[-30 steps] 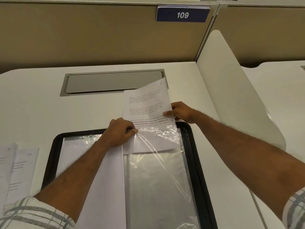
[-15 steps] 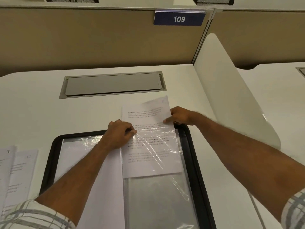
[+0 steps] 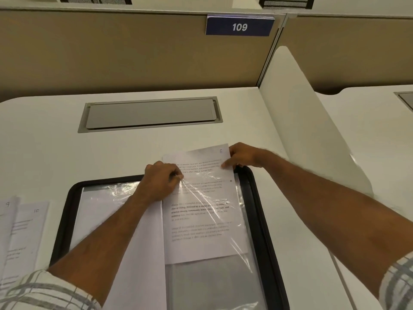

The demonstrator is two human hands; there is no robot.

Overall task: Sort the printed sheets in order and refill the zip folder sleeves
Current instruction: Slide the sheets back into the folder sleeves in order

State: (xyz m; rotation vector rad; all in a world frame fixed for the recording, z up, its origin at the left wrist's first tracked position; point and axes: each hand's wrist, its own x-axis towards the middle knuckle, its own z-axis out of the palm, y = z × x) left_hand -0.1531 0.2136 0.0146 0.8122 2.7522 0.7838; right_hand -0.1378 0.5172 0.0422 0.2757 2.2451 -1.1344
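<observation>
Bottom corners of the frame: a plaid cuff [image 3: 44, 291] on the left, another cuff [image 3: 400, 285] on the right, both bare forearms reaching up the picture. Under them, the black folder [image 3: 264, 242] lies open flat on the white worktop [image 3: 44, 142]. A blank white page [image 3: 145, 265] covers its left half. On the right half is a clear sleeve [image 3: 207, 285], grey and empty at its lower end.

The printed sheet [image 3: 201, 220] sits partway in that sleeve. Its lower part is under the crinkled film, its bottom edge is short of the sleeve's bottom, and its top pokes out over the folder's upper rim onto the worktop. There's a handwritten 6 in its upper right corner.

Left hand [image 3: 162, 181], centre frame: fingers curled, pinching the film at the sleeve's mouth and drawing it taut. Right hand [image 3: 243, 155], just right of it: it pinches the sheet's right edge by the top corner, with one finger lying on the print.

At far left, loose sheets [image 3: 22, 231] overlap beside the folder, with handwritten numbers at their top corners.

Further up, a grey hatch [image 3: 149, 114] is set flush into the worktop. To the right stands a white divider [image 3: 301, 121]. Behind it all is a tan partition [image 3: 111, 52], with a blue plate [image 3: 239, 26] reading 109 at the upper right.
</observation>
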